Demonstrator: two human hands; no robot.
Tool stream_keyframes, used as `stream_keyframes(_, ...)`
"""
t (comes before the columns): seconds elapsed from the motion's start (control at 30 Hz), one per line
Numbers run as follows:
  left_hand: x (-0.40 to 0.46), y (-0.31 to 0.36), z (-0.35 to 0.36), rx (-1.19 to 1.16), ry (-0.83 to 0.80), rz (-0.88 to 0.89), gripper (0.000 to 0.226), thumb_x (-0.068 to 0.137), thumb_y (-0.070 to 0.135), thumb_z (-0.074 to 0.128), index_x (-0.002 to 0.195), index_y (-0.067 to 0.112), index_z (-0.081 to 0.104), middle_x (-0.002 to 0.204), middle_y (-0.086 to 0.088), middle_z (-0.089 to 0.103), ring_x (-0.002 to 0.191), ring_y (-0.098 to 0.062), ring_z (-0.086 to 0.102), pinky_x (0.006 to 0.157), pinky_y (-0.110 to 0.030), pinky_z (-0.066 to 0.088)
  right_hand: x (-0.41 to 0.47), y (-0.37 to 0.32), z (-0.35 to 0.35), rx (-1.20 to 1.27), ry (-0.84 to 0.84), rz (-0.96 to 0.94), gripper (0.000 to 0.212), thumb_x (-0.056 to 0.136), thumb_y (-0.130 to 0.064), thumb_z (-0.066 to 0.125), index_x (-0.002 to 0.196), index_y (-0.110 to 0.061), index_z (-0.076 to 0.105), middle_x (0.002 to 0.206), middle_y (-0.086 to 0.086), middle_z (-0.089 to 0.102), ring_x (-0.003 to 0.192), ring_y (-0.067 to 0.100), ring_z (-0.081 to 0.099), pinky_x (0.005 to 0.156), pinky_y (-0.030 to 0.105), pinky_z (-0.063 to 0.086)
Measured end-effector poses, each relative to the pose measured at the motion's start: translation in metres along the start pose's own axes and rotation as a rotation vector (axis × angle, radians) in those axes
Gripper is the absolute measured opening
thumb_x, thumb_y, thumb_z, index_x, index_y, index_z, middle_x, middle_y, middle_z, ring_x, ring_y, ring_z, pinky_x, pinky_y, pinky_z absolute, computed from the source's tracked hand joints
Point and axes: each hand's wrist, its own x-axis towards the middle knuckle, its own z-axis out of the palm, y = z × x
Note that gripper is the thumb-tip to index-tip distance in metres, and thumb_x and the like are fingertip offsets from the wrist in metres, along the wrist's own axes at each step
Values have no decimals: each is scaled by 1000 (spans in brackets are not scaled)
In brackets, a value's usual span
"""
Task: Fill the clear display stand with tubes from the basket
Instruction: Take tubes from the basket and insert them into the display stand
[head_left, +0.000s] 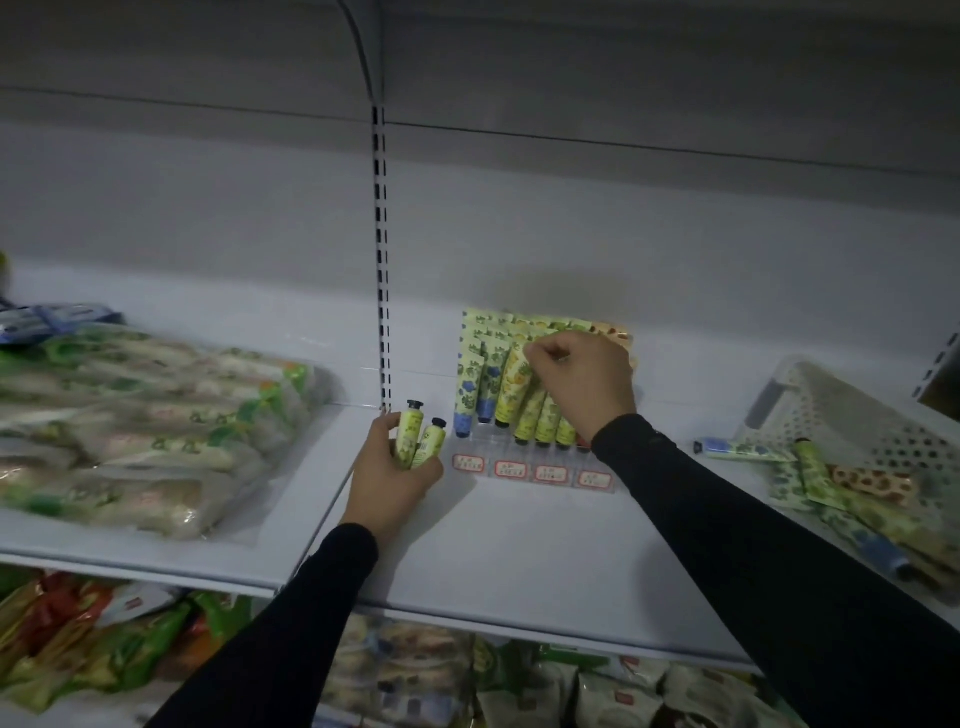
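Probably light and soft, the tubes sit clamped in the left hand by their stiffer middle, while the right hand pinches one tube in the clear display stand.

We see a smooth white painted-metal shelf with a slight sheen. The clear plastic display stand is glossy and carries red-bordered paper labels. The green-printed soft plastic tubes look satin with black plastic caps. The white perforated plastic basket appears matt. Crinkled transparent-film food packs reflect light. The black sleeves are matt cloth.
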Motion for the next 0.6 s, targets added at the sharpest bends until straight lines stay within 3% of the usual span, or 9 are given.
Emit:
stream_keyframes(0.13,0,-1,0,-3,-10,18,47,68,21,68,101,50,49,92,1,66,76,-25,65,68,-44,55,0,3,13,-77,14,-16,29,93,-31,59,78,-12,74,79,1,73,74,18,66,69,30,54)
stream_keyframes(0.33,-1,0,0,-5,-13,31,48,67,26,67,96,59,47,92,1,65,78,-25,65,72,-46,55,0,9,26,-202,5,-52,32,95,-33,56,72,-15,71,77,0,67,71,17,61,64,27,50)
stream_keyframes(0.47,-1,1,0,-12,-19,33,49,67,26,67,96,59,47,92,2,65,79,-23,65,73,-47,55,5,10,27,-244,-16,-44,40,92,-34,58,54,-24,55,82,3,61,67,16,58,66,29,52)
stream_keyframes(0.53,-2,2,1,-17,-24,29,47,66,27,67,98,56,47,92,2,65,78,-21,64,73,-45,55,8,7,24,-260,-40,-21,35,92,-32,58,59,-21,64,91,4,60,73,18,60,66,29,50)
stream_keyframes(0.6,-3,3,1,-17,-26,31,47,66,27,66,97,58,47,93,1,65,78,-23,64,73,-46,55,10,5,22,-267,-52,-22,40,91,-29,58,53,-17,60,80,3,56,73,19,60,70,33,53)
